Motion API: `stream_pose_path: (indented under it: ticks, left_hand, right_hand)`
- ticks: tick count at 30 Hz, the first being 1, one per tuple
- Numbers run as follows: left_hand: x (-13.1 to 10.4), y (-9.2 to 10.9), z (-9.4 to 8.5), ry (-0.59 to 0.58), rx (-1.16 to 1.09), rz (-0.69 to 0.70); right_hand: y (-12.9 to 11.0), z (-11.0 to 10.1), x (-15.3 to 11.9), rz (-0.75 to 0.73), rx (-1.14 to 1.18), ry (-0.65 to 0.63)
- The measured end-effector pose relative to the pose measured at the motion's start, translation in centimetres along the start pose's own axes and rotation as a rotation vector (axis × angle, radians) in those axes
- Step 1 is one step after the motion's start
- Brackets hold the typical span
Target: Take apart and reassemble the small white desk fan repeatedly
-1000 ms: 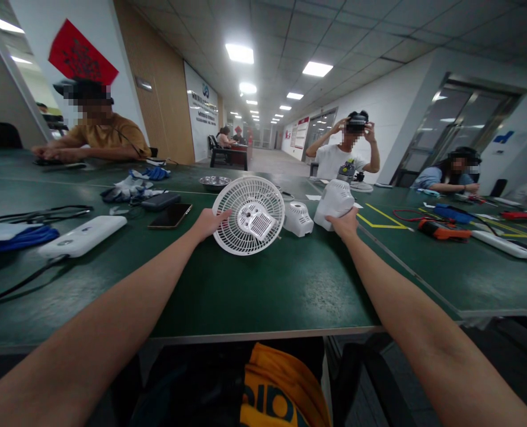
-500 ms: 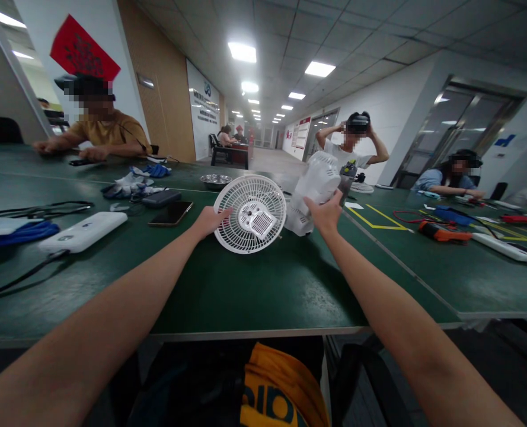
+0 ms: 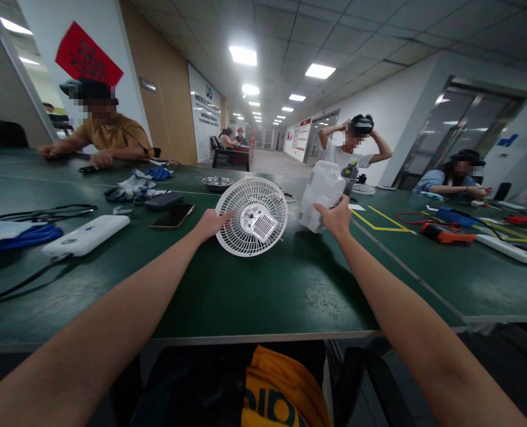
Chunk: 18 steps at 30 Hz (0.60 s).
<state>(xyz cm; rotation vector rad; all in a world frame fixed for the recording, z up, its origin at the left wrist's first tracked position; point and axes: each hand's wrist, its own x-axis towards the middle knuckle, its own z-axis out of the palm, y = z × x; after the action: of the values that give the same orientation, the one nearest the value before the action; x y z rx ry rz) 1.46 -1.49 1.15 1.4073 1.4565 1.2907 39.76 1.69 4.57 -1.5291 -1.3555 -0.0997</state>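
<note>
My left hand (image 3: 212, 225) is closed on the left rim of a round white fan grille (image 3: 267, 204), thumb on its near face. The grille is tilted up toward me and has a slotted plate at its hub. To its right, my right hand (image 3: 335, 217) grips a white plastic housing (image 3: 319, 191) with vent slots near its top. The housing is held tilted above the green table (image 3: 263, 302), apart from the grille. Its far side is hidden from me.
A metal bowl (image 3: 217, 182) stands behind the grille. On the left lie a phone (image 3: 173, 216), a dark case (image 3: 163, 200), gloves (image 3: 134, 188) and a white power bank (image 3: 88, 235) with a cable. An orange multimeter (image 3: 447, 232) lies right. Other people sit around the table.
The white housing in my right hand has moved right and away from the grille, leaving a gap between them. My left hand keeps its hold on the grille. The view has shifted slightly.
</note>
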Motion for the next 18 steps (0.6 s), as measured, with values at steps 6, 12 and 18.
stream_pose_path:
  ticks: [6,12,18]
  left_hand:
    - [0.0,0.1,0.1,0.021,-0.006,-0.029]
    - [0.8,-0.9,-0.1,-0.015,0.018,0.005]
    - [1.4,-1.6,-0.2,-0.019,0.033,0.024]
  right_hand:
    - [4.3,-1.6,2.1,0.072,-0.014,0.015]
    - [5.8,-0.9,2.5,0.136,0.043,-0.06]
    - [6.0,-0.6,2.7,0.042,0.155,-0.039]
